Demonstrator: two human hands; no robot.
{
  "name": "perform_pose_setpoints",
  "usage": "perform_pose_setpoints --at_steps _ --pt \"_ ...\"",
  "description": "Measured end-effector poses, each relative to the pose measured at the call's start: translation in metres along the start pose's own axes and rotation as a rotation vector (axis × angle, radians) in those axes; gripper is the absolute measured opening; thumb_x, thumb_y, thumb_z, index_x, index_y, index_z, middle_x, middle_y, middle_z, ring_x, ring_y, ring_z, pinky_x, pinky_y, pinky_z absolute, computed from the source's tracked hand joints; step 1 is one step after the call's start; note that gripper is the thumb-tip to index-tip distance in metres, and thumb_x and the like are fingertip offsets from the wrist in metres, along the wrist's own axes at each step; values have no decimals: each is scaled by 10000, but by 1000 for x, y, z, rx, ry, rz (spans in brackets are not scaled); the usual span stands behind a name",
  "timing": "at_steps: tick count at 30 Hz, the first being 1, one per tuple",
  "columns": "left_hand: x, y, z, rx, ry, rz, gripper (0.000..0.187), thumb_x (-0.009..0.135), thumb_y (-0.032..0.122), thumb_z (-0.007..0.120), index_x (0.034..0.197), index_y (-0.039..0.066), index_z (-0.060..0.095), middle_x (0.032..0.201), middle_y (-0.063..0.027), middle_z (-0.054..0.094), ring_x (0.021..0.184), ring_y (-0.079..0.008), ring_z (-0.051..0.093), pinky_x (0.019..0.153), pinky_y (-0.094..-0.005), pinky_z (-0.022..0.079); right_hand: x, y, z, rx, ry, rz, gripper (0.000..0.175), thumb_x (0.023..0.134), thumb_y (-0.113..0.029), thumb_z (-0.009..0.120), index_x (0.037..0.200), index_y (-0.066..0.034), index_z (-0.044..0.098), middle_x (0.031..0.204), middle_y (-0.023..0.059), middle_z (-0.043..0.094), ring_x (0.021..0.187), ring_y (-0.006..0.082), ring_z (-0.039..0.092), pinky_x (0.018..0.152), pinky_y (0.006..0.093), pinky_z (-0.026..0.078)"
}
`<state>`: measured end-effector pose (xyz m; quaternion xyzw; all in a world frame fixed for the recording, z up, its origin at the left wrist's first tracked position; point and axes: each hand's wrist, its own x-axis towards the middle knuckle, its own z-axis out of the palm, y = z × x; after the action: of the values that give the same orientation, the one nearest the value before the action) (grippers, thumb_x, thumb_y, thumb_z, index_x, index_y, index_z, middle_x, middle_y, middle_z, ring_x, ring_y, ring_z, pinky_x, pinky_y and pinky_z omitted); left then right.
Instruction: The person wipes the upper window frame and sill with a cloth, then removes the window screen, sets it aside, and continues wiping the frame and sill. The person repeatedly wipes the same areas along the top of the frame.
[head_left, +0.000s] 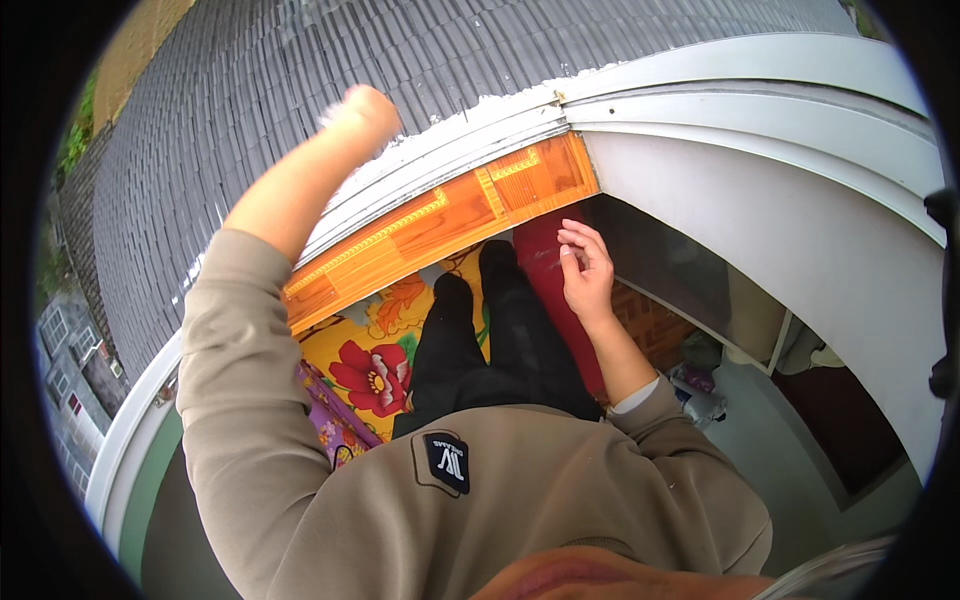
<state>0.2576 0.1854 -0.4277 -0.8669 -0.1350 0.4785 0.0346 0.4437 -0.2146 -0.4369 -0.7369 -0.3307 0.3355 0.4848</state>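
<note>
My left hand is stretched out past the window frame, over the dark roof tiles. It is blurred and looks closed. A small whitish blur shows at its side, too unclear to name. My right hand hangs inside the room, its fingers loosely bent and apart, with nothing in them. Between the hands runs the orange wood-patterned sill, bordered outside by the white window track. My right hand is a little below the sill's right end, above a red surface.
I stand on a yellow floral cloth, with a purple patterned fabric at its left. A white window frame curves along the right. Several bundled items lie lower right. Other buildings show outside, far left.
</note>
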Motion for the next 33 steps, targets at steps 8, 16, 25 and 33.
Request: perform_pose_setpoints --at_steps 8,16,25,33 --pt "-18 -42 70 -328 701 -455 469 891 43 699 1336 183 649 1241 -32 715 1249 -294 622 1005 -474 520 -9 6 1 18 -27 14 223 1011 38 634 1205 17 742 1367 129 690 1086 181 726 887 298 596" --pt "-17 104 5 -361 1192 -122 488 846 130 755 1324 213 698 1267 -53 679 1150 -288 657 922 -453 536 -9 9 10 0 -50 12 238 1009 43 640 1225 9 734 1361 126 696 1110 197 734 887 293 597" --pt "15 118 110 -743 1013 144 603 787 82 779 1378 163 695 1483 -63 633 1289 -335 558 1097 -456 495 -9 6 26 0 -97 68 234 1002 48 652 1208 13 757 1374 137 690 1140 195 710 924 301 587" --pt "-49 -1 128 -343 561 608 474 776 61 715 1216 208 813 1377 39 724 1168 -291 597 1000 -419 558 -2 -8 43 39 -85 12 225 1001 35 653 1195 13 764 1364 134 699 1191 208 702 951 311 580"
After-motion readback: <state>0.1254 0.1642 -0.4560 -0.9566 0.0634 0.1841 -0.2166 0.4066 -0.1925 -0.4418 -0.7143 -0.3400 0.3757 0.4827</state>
